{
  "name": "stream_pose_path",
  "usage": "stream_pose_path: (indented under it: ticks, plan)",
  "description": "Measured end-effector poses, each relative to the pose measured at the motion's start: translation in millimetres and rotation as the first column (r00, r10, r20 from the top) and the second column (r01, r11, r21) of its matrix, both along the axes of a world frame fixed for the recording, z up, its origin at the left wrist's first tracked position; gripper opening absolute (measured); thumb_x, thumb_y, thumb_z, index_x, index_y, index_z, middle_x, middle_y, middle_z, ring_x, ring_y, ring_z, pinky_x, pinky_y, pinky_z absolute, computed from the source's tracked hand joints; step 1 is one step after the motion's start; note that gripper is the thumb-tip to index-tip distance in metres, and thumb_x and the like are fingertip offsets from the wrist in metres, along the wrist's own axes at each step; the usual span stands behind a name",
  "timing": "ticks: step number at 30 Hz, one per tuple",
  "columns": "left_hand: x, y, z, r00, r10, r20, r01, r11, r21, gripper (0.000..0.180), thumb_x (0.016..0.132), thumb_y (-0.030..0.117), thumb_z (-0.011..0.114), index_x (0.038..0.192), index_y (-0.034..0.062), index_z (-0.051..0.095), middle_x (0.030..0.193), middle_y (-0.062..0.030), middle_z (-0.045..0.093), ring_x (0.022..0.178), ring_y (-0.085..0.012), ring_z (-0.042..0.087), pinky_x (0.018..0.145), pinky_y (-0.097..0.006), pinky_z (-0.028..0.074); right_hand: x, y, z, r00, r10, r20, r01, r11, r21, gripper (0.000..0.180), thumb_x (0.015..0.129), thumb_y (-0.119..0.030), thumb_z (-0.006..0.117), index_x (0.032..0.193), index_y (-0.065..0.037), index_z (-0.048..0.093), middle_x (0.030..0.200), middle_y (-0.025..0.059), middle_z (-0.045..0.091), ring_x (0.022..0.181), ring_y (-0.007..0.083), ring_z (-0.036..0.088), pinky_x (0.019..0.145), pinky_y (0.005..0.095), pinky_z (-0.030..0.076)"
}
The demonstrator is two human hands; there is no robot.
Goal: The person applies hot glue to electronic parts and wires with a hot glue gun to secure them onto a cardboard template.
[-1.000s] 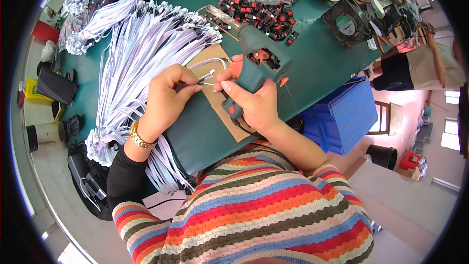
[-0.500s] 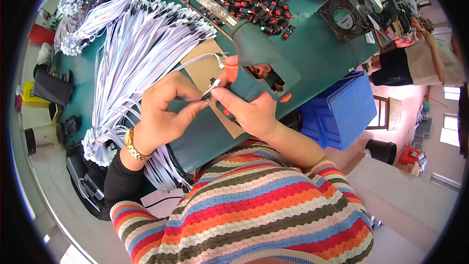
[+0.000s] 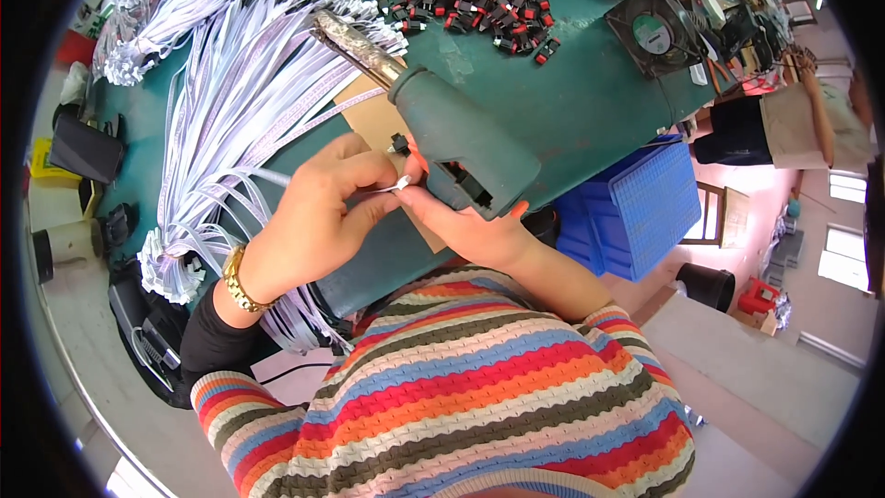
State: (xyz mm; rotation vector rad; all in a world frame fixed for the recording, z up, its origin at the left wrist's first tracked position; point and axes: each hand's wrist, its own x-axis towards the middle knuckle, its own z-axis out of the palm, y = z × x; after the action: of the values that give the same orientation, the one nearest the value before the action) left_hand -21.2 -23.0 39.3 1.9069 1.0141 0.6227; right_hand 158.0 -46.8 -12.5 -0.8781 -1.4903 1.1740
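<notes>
My right hand (image 3: pixel 466 226) grips a large green soldering gun (image 3: pixel 461 143) from beneath, its metal barrel (image 3: pixel 355 41) pointing up and left over the cables. My left hand (image 3: pixel 323 212), with a gold bracelet (image 3: pixel 236 281) on the wrist, pinches the end of a white cable (image 3: pixel 403 184). The fingertips of both hands meet at that cable end. A small black switch (image 3: pixel 398 143) sits just above my left fingers against the gun. Whether it is joined to the cable is too small to tell.
A big fan of white ribbon cables (image 3: pixel 244 83) covers the green table (image 3: pixel 572 101) on the left, with a brown cardboard piece (image 3: pixel 369 115) under the gun. Red-and-black switches (image 3: pixel 479 5) lie heaped behind. A black fan (image 3: pixel 654 29) and a blue crate (image 3: pixel 645 207) stand right.
Both hands and the soldering gun have risen off the cardboard toward the camera. The gun has tilted so that its barrel points up and left. My fingertips have closed together on the cable end.
</notes>
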Motion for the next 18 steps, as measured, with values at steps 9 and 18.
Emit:
stream_pose_path:
  ticks: [9,18]
  plan:
    - [-12.2,16.0,-32.1,0.984,0.162,-0.069,-0.166,0.984,-0.058,0.013,0.074,0.002,0.07,0.081,-0.0022,0.06,0.07,-0.0018,0.052,0.061,-0.0085,0.048,0.056,-0.023,0.04,34.9,-16.5,18.5,0.998,0.058,0.028,-0.053,0.986,-0.157,0.04,0.082,0.006,0.057,0.12,-0.003,0.044,0.084,0.0089,0.058,0.073,0.0116,0.055,0.065,0.0258,0.046]
    - [-10.7,22.5,-41.6,0.976,0.175,-0.133,-0.191,0.975,-0.117,0.011,0.077,0.003,0.069,0.082,-0.0014,0.06,0.071,0.0005,0.054,0.058,-0.0051,0.047,0.053,-0.021,0.039,80.6,-62.9,11.5,0.929,0.12,0.351,-0.005,0.951,-0.31,0.027,0.076,-0.003,0.061,0.102,-0.002,0.057,0.077,0.0089,0.057,0.069,0.024,0.056,0.062,0.0327,0.045]
